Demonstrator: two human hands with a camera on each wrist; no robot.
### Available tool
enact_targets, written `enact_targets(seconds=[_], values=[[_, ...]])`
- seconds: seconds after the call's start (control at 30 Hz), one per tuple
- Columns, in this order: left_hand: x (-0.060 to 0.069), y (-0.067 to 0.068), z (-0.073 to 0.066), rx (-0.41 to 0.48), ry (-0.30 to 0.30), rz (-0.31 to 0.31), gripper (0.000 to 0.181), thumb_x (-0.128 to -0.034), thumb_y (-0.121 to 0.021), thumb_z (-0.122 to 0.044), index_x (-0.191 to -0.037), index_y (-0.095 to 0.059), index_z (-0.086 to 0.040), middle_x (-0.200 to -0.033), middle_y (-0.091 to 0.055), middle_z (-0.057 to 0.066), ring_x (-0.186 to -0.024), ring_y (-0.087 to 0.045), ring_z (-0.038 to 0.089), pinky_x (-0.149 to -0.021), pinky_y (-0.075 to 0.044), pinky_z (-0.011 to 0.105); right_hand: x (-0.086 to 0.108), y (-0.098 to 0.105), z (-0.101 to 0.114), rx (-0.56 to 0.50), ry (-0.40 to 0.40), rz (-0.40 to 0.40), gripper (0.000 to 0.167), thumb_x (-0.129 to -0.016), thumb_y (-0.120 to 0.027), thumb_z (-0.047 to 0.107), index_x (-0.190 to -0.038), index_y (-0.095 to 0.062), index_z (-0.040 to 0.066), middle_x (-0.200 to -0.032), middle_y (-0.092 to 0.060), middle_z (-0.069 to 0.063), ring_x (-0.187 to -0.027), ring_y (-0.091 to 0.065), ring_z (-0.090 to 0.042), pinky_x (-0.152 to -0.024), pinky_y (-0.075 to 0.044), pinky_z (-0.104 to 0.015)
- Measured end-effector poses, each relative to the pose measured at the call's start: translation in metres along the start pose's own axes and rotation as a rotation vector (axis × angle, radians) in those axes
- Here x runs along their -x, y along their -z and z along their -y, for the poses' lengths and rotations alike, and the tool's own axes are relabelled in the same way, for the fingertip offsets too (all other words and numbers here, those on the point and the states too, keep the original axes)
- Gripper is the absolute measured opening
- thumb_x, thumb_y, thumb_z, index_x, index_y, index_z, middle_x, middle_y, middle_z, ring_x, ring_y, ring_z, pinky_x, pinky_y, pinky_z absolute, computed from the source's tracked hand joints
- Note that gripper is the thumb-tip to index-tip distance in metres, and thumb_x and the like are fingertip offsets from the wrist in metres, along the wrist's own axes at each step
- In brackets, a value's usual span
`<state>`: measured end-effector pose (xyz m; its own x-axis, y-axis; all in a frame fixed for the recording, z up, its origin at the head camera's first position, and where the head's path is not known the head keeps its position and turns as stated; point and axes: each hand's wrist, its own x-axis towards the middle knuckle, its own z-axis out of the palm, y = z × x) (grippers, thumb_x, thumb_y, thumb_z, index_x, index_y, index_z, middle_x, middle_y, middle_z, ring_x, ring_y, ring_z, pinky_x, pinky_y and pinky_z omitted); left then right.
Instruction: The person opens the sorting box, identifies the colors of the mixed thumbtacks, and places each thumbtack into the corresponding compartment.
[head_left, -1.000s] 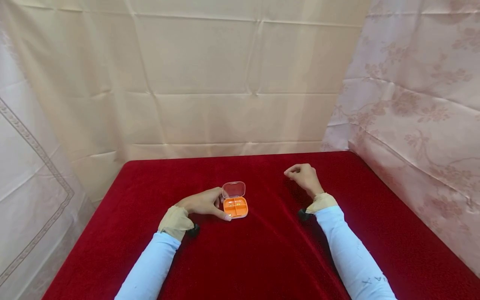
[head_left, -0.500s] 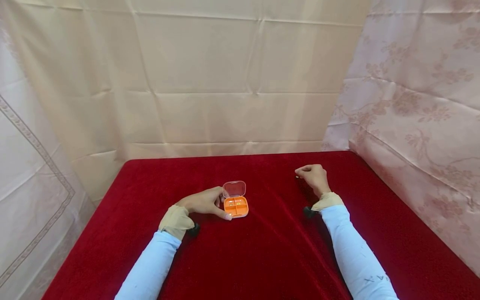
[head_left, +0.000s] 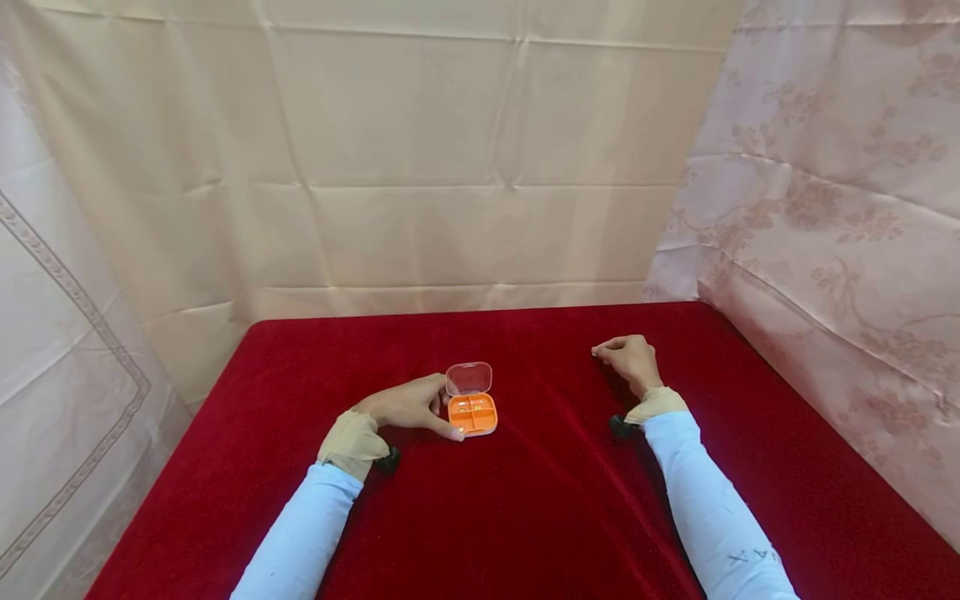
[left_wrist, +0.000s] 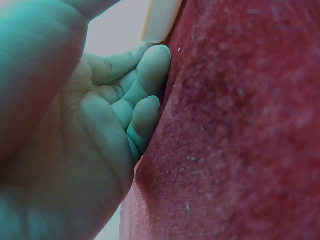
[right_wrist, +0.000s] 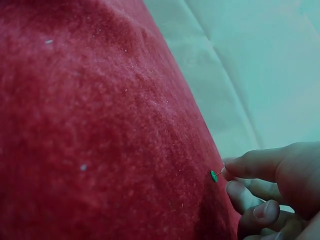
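Observation:
An orange pill box (head_left: 472,421) with several compartments stands on the red cloth, its clear lid (head_left: 468,379) raised. Small shiny pieces lie in some compartments. My left hand (head_left: 408,406) steadies the box from its left side, thumb at the near corner and fingers at the far side. In the left wrist view, the pale box wall (left_wrist: 162,22) shows beyond the curled fingers (left_wrist: 152,65). At the back right, my right hand (head_left: 630,360) is low over the cloth. Its fingertips pinch the thin shaft of a thumbtack (right_wrist: 214,176), whose round head looks green in the right wrist view.
Red velvet cloth (head_left: 510,517) covers the table. A beige curtain (head_left: 480,167) hangs behind the back edge, and a flowered pink curtain (head_left: 840,208) closes off the right side. White cloth (head_left: 67,358) hangs at the left.
My right hand has moved right, then slightly nearer. A small golden piece showed below its fingertips half a second ago. The left hand and the pill box have stayed in place.

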<state>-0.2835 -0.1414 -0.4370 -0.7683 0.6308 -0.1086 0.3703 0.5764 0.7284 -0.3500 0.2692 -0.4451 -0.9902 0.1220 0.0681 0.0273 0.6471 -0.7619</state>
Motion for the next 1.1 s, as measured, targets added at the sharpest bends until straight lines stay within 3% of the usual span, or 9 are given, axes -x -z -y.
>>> enact_targets(seconds=[0.27, 0.4, 0.6, 0.83, 1.1], values=[[0.0002, 0.0000, 0.0005, 0.001, 0.020, -0.002, 0.059, -0.0789, -0.092, -0.033, -0.118, -0.054, -0.009, -0.100, -0.057, 0.004, -0.087, -0.053, 0.018, -0.074, -0.047, 0.032, -0.0023, -0.0016, -0.0027, -0.001, 0.011, 0.005, 0.021, -0.094, -0.076, 0.021, -0.107, -0.079, 0.004, -0.085, -0.075, -0.007, -0.087, -0.065, -0.024, -0.082, -0.045, -0.036], [0.0004, -0.0001, 0.0002, -0.002, 0.023, -0.004, 0.059, -0.0792, -0.091, -0.033, -0.118, -0.054, -0.009, -0.099, -0.057, 0.004, -0.087, -0.053, 0.018, -0.074, -0.047, 0.031, -0.0020, -0.0018, -0.0008, 0.046, 0.018, 0.022, 0.022, -0.095, -0.076, 0.023, -0.109, -0.079, 0.006, -0.081, -0.073, -0.005, -0.084, -0.063, -0.024, -0.077, -0.045, -0.036], [-0.0001, -0.0003, 0.0005, -0.013, 0.020, -0.006, 0.058, -0.0793, -0.091, -0.033, -0.118, -0.054, -0.009, -0.098, -0.057, 0.004, -0.087, -0.053, 0.017, -0.074, -0.047, 0.031, -0.0002, -0.0016, 0.0000, 0.088, -0.007, 0.044, 0.020, -0.095, -0.074, 0.024, -0.104, -0.080, 0.007, -0.080, -0.071, -0.004, -0.085, -0.060, -0.025, -0.073, -0.043, -0.036], [0.0003, -0.0007, 0.0009, -0.013, 0.023, -0.006, 0.058, -0.0790, -0.092, -0.033, -0.118, -0.054, -0.010, -0.099, -0.058, 0.004, -0.088, -0.054, 0.018, -0.076, -0.048, 0.032, -0.0027, -0.0016, -0.0045, 0.078, -0.021, 0.018, 0.018, -0.093, -0.076, 0.020, -0.096, -0.080, 0.003, -0.074, -0.070, -0.002, -0.081, -0.058, -0.023, -0.069, -0.043, -0.034], [0.0006, -0.0004, -0.0007, -0.012, 0.022, -0.005, 0.058, -0.0791, -0.092, -0.032, -0.117, -0.055, -0.010, -0.098, -0.057, 0.004, -0.087, -0.053, 0.018, -0.075, -0.048, 0.031, -0.0012, 0.0028, -0.0028, 0.049, -0.051, 0.052, 0.024, -0.095, -0.073, 0.021, -0.101, -0.078, -0.002, -0.079, -0.073, -0.006, -0.091, -0.058, -0.026, -0.074, -0.043, -0.036]])
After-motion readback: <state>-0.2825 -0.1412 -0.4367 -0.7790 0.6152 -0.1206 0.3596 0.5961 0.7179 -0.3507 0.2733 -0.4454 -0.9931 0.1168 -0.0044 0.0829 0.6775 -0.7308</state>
